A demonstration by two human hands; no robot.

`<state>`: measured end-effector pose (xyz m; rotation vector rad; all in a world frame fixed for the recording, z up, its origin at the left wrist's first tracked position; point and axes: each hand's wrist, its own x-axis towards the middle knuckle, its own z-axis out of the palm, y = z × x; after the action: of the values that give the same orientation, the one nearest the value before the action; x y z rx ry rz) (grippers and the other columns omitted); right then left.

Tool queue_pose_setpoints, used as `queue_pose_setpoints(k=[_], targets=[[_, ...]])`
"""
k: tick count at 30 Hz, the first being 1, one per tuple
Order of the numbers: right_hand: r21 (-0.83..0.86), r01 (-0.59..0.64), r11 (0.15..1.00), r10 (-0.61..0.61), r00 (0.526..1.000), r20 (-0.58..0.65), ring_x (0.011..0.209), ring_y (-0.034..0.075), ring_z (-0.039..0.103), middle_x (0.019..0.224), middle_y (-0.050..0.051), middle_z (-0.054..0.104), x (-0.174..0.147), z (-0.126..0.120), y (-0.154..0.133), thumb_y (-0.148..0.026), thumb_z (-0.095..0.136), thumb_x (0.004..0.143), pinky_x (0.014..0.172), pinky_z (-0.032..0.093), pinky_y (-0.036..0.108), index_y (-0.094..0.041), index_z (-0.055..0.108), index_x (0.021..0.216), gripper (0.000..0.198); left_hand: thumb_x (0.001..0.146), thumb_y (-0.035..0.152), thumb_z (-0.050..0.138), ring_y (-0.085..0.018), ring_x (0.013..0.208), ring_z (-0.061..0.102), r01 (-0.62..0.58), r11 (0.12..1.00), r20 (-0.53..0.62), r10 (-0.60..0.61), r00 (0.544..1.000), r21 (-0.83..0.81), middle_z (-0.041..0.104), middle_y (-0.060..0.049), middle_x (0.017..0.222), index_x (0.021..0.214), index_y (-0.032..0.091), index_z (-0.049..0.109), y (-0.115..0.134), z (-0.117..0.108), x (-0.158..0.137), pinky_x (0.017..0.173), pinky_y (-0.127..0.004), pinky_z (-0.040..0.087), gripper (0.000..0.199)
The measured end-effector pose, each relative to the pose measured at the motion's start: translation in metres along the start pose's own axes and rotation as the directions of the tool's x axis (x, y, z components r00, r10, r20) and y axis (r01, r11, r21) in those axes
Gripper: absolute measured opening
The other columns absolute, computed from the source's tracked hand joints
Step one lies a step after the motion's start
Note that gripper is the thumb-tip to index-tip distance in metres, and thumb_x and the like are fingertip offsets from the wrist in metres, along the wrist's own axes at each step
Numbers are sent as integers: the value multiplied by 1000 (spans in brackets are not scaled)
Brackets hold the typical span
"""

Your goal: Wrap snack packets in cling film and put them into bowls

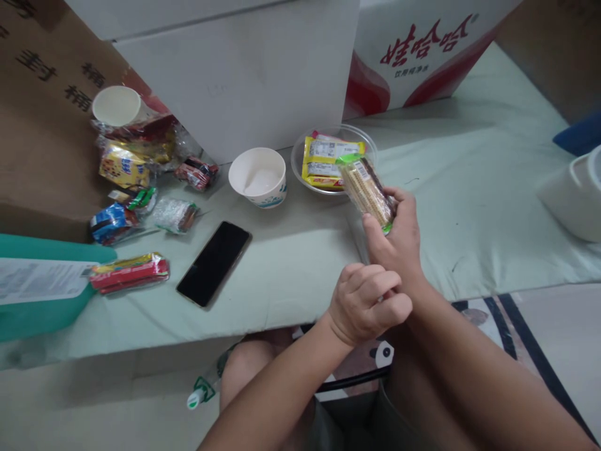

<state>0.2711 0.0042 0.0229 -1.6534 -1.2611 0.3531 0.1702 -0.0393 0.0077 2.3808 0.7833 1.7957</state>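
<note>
"So, what is seen?"

"First a clear bowl (297, 161); its right side is overlapped in view by the snack packet (364, 185), whose long axis is slanted from upper left to lower right."

"And the left hand (370, 304)?"

"Below the packet, curled into a loose fist; nothing is seen held."

"Which is nearer?"

"The right hand (398, 241): the packet is pinched there, up and left of the palm."

One cloth-covered table (469, 219), pale green. White cartons (253, 75) stand along its back edge; brown cardboard box (42, 144), back left corner. Pale floor (117, 401) shows below front edge. Light: dim.
</note>
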Motion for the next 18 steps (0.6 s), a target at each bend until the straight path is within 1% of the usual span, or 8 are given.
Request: queue_pose_setpoints(k=[2, 4, 8, 10, 13, 15, 18], targets=[[-5, 8, 1000, -8, 1000, -5, 116, 28, 61, 125, 12, 63, 0, 1, 1, -38, 58, 86, 105, 48, 56, -22, 50, 131, 49, 72, -6, 54, -12, 91, 63, 20, 999, -22, -20, 1000, 34, 64, 2, 90, 88, 25, 50, 1, 0, 0, 83, -27, 49, 35], [-7, 26, 1000, -26, 1000, -7, 116, 28, 61, 125, 11, 63, 0, 1, 3, -38, 58, 87, 105, 48, 55, -24, 49, 131, 48, 71, -5, 56, -14, 94, 63, 28, 999, -33, -26, 999, 46, 64, 1, 92, 88, 24, 51, 2, 0, 0, 84, -28, 50, 35], [-4, 30, 1000, -30, 1000, -1, 115, 28, 61, 123, 11, 62, 0, 1, 3, -39, 58, 86, 104, 48, 55, -24, 49, 130, 48, 76, -1, 56, -12, 84, 61, 25, 1000, 5, -26, 1000, 8, 63, 2, 91, 89, 24, 50, 0, 0, 0, 76, -26, 49, 28], [0, 14, 1000, -14, 1000, 1, 115, 28, 61, 123, 11, 63, -1, 1, 1, -38, 58, 86, 104, 48, 55, -23, 48, 131, 49, 76, -2, 56, -11, 84, 60, 37, 999, 4, -37, 999, 15, 63, 2, 91, 89, 24, 50, 0, -1, -1, 76, -26, 49, 29], [10, 2, 1000, -2, 1000, 4, 117, 28, 61, 123, 12, 63, -1, 1, -2, -38, 57, 86, 105, 47, 56, -22, 48, 131, 49, 72, -4, 57, -14, 93, 62, 52, 998, -24, -52, 998, 41, 64, 1, 95, 90, 25, 51, -1, -3, -1, 83, -27, 51, 34], [17, 1, 1000, -1, 1000, 4, 116, 29, 61, 123, 13, 63, -1, 0, -3, -39, 57, 85, 105, 47, 56, -21, 49, 130, 49, 72, -3, 58, -14, 96, 63, 51, 998, -18, -51, 999, 36, 66, 1, 95, 90, 25, 51, 0, -3, -1, 84, -28, 51, 34], [15, -7, 1000, 7, 1000, 7, 114, 28, 62, 123, 12, 64, 0, 0, -3, -41, 58, 83, 103, 48, 56, -21, 50, 128, 49, 77, -1, 58, -11, 87, 64, 31, 999, 16, -31, 999, 13, 68, 3, 91, 90, 24, 51, 0, -3, -1, 78, -27, 49, 29]])
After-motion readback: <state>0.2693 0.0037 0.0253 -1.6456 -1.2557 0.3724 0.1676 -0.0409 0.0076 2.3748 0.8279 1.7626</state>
